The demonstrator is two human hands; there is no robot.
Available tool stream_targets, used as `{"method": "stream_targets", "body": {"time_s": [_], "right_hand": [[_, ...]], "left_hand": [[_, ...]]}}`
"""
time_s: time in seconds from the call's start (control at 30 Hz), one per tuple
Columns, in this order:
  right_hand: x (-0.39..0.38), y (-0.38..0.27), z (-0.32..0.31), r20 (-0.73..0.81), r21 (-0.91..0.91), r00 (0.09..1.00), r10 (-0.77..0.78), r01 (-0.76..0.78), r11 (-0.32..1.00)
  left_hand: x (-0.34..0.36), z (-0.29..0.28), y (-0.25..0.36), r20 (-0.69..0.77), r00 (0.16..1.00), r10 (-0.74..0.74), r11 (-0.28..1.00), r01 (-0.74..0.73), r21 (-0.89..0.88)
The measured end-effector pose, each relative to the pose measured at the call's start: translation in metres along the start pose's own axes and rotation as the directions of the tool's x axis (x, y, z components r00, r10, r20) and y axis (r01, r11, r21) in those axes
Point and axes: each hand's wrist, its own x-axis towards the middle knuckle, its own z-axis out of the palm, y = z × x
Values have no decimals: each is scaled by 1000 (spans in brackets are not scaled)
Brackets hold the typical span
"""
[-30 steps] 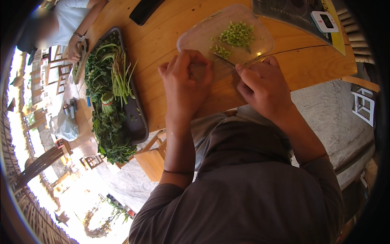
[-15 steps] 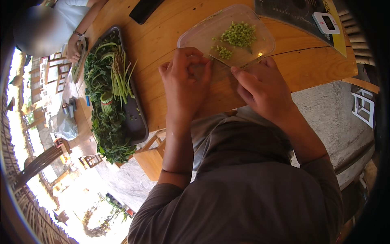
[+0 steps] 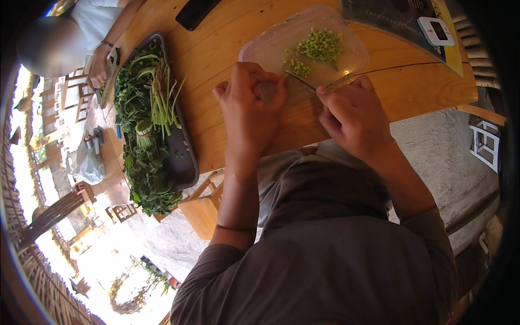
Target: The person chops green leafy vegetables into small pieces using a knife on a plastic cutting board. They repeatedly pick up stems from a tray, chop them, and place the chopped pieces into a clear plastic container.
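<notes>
A translucent plastic tray or board [image 3: 265, 50] lies on the wooden table with small chopped green pieces [image 3: 319, 45] on it. My right hand [image 3: 355, 116] is closed round a small knife [image 3: 300, 80], its thin blade slanting up and left over the tray's near edge. To its left, over the tray's near left corner, my left hand [image 3: 250, 105] is curled with thumb and fingertips brought together. Whatever those fingers hold is hidden by the hand. The knife's tip is a little apart from my left fingers.
Left of my hands stands a dark tray [image 3: 187, 162] heaped with leafy greens [image 3: 146, 162] and cut stems [image 3: 162, 103]. A dark phone [image 3: 195, 12] lies at the far edge, a white digital device [image 3: 436, 31] at far right. Another person's hand [image 3: 98, 70] works at far left.
The knife blade has swung up and away from my left fingers, and now shows more clearly. My right hand has shifted slightly right; my left hand has stayed nearly in place.
</notes>
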Motion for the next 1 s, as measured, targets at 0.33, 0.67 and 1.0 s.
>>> {"method": "stream_targets", "body": {"time_s": [0.33,0.67,1.0], "right_hand": [[11,-5,-3,73,-48,997,25,-22,999],[4,-2,0,-1,-23,999,53,-53,998],[7,-3,-1,39,-87,999,29,-25,996]], "left_hand": [[-1,1,1,24,1000,2,1000,-3,20],[-1,4,2,25,1000,-7,1000,6,28],[2,3,9,9,999,48,986,-48,160]]}}
